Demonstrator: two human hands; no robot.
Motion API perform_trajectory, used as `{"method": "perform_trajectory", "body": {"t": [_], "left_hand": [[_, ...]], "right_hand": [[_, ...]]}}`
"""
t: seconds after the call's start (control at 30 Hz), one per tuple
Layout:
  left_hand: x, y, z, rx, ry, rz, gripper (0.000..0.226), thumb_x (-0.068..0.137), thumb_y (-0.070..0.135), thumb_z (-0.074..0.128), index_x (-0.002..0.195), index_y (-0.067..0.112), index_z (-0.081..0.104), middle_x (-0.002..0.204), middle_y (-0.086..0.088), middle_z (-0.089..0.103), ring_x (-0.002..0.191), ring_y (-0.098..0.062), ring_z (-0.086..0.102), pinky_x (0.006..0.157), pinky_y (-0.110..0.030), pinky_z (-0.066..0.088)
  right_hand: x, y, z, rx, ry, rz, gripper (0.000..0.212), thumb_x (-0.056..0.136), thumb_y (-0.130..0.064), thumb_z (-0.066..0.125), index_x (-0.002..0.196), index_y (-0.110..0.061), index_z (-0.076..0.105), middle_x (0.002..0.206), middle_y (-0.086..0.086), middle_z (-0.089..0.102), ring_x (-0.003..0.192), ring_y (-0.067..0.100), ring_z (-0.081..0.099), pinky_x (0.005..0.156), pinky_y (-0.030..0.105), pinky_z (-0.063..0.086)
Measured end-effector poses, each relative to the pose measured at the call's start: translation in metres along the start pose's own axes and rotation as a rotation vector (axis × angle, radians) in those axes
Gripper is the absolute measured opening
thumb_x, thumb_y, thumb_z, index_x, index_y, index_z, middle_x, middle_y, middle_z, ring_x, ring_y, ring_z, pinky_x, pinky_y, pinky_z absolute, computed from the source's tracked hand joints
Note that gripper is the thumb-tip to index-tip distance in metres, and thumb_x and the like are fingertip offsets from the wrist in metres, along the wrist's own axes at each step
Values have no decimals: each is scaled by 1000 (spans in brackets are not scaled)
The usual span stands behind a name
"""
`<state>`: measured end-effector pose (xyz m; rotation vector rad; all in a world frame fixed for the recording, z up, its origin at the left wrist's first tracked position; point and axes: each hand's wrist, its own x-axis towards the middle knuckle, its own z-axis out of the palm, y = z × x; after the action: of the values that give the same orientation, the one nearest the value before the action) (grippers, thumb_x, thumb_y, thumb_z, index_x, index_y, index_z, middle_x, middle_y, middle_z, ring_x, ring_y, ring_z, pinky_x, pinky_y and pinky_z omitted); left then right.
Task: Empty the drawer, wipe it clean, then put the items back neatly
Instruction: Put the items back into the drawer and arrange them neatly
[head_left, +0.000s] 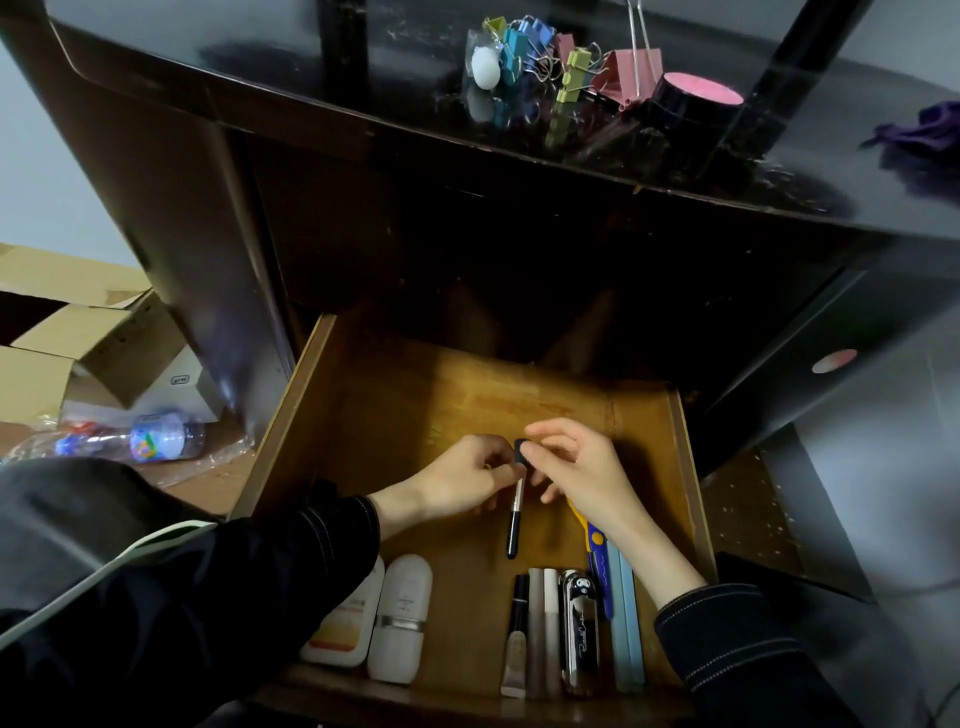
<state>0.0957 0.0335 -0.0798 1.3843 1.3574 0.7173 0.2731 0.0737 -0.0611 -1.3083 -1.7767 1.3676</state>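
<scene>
A: Over the open drawer (291, 415), both hands meet near its middle. Left hand (462, 480), its grip pinched on the thin top end of a small brush or liner pen (514, 525), black body trailing toward 6 o'clock. Right hand (576, 462): thumb and forefinger closed on a small dark cap (520, 450) right at that tip; other fingers loose, spread.

B: Capping it or uncapping?

A: Cannot tell. My guess is capping before it is laid down.

B: Stage of the job?

A: Looks like putting back. At 6 o'clock a row already lies along the front wall: two white bottles (374, 623), then slim tubes and pens (545, 629), a pale blue case (626, 623). Scissors with a blue and yellow handle (589, 535) lie under the right wrist, at 4 o'clock from the hands.

B: Risks?

A: Cap is tiny and held by fingertips only; a slip drops it onto the drawer floor, where it may roll into the dark back at 12 o'clock. A misaligned push could bend the tip or smear the wood. The right forearm hangs just above the scissors and the row; drawing back low could nudge them crooked.

B: Bench above?

A: Binder clips (561, 67), a black jar with a pink top (693, 101), a purple cloth (930, 130) at 1 to 2 o'clock still wait there. Reaching up with the pen uncapped risks marking a sleeve.
</scene>
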Motion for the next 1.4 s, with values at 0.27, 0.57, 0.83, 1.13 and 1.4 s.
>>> {"method": "perform_trajectory", "body": {"t": [0.27,0.57,0.83,1.13,1.4], "left_hand": [[-9,-9,17,367,-140,10,23,90,38,71,97,16,69,86,1,69,69,-13,62,56,-22,46],[-23,-23,55,653,-271,-63,38,77,40,81,101,15,64,96,-3,70,87,-22,65,74,-40,56],[-26,-23,52,581,-264,-163,33,77,28,79,100,13,62,95,-5,71,83,-21,67,59,-30,51],[-32,-21,58,525,-194,-216,28,71,29,74,93,15,63,87,-2,70,77,-20,69,61,-36,58],[-37,-13,63,509,-189,-174,23,78,29,70,89,19,52,90,-2,66,83,-25,65,57,-31,49]], "right_hand": [[4,3,-14,-87,49,121,13,89,-10,72,98,-20,71,90,7,72,66,14,70,56,25,57],[4,8,-13,-205,22,156,12,87,-13,72,93,-24,70,78,-1,73,69,14,71,54,21,55],[3,11,-8,-259,-49,188,9,88,-15,73,92,-23,70,74,-1,74,62,8,68,52,21,52],[-2,11,-4,-387,-137,217,9,90,-18,71,91,-27,69,79,1,75,72,21,72,57,25,56],[1,13,-6,-371,-41,212,6,91,-16,71,95,-21,71,77,2,75,70,15,68,61,28,52]]}}
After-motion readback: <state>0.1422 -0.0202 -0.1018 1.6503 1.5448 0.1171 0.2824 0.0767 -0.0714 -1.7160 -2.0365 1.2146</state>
